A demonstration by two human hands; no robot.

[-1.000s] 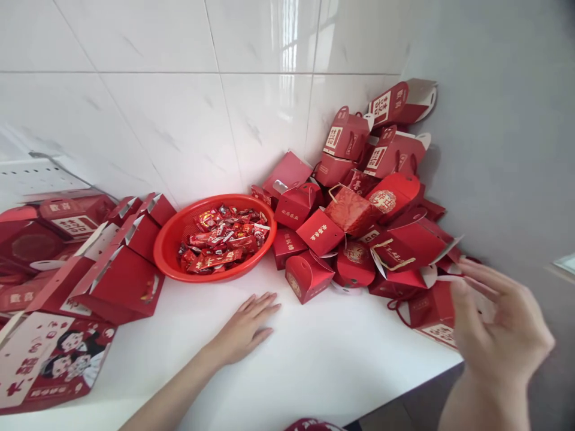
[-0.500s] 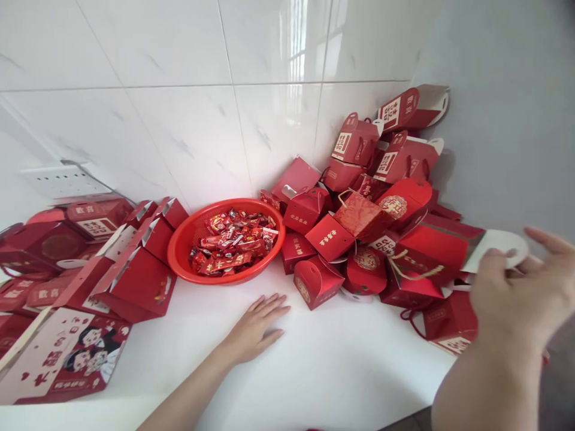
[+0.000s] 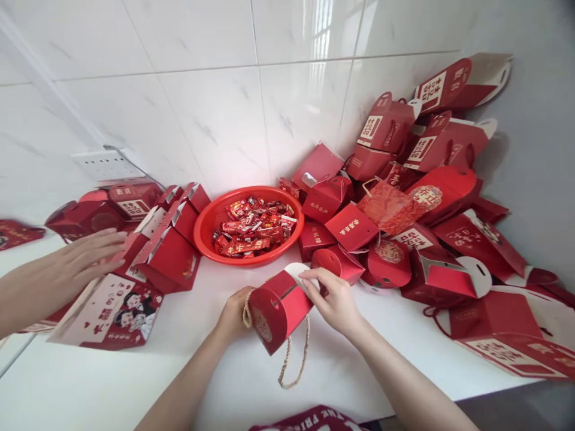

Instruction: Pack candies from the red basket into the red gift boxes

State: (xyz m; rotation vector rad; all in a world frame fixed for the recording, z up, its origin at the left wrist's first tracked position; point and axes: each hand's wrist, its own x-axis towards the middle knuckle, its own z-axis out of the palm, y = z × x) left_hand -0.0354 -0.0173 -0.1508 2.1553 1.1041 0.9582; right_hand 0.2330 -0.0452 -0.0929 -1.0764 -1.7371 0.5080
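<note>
A small red gift box [image 3: 281, 308] with a twisted rope handle [image 3: 294, 371] is held up over the white tabletop, tilted. My left hand [image 3: 238, 311] grips its left side, the fingers partly hidden behind the box. At the top, my right hand [image 3: 330, 296] has its fingers closed on the pale flap [image 3: 297, 270]. One rope loop hangs below the box. Just behind stands a red plastic basket [image 3: 202, 239] with many wrapped candies [image 3: 256, 227] in it.
Another person's hand [image 3: 76, 269] reaches in from the left over red boxes [image 3: 164, 257] and a cartoon-couple box [image 3: 121, 314]. A heap of red gift boxes [image 3: 353, 227] fills the right side against the tiled wall. A wall socket [image 3: 101, 164] is at the left.
My right hand has brought the rope-handled box from the right heap to the middle. My left hand has left the tabletop and grips it. Another person's hand has appeared at the left.
</note>
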